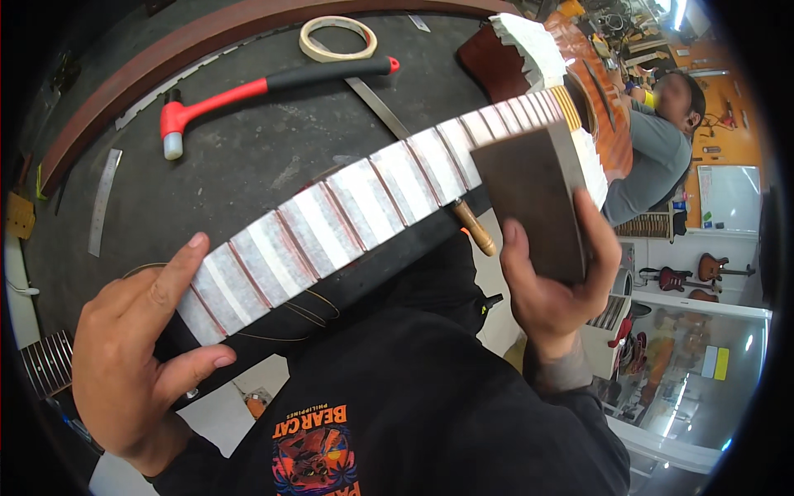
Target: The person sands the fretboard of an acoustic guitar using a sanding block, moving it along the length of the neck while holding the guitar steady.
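A guitar neck [302, 236] lies slantwise before me, its fretboard covered with strips of whitish masking tape between the bare frets. My left hand [136, 355] grips its left end, the thumb on the near edge and the index finger along the far edge. Closed around a dark, flat rectangular block [533, 202] is my right hand [562, 289], with the thumb on one side and fingers on the other. The block is held tilted over the neck's right part; whether it touches the frets I cannot tell. Torn white paper [538, 54] covers part of the orange wooden guitar body [612, 124].
On the dark bench lie a red mallet [223, 101], a tape roll [341, 58] and a steel ruler [105, 202]. A wooden-handled tool [474, 227] passes beneath the neck. A person in a grey sleeve [662, 153] is at the upper right. Guitars [719, 267] hang beyond.
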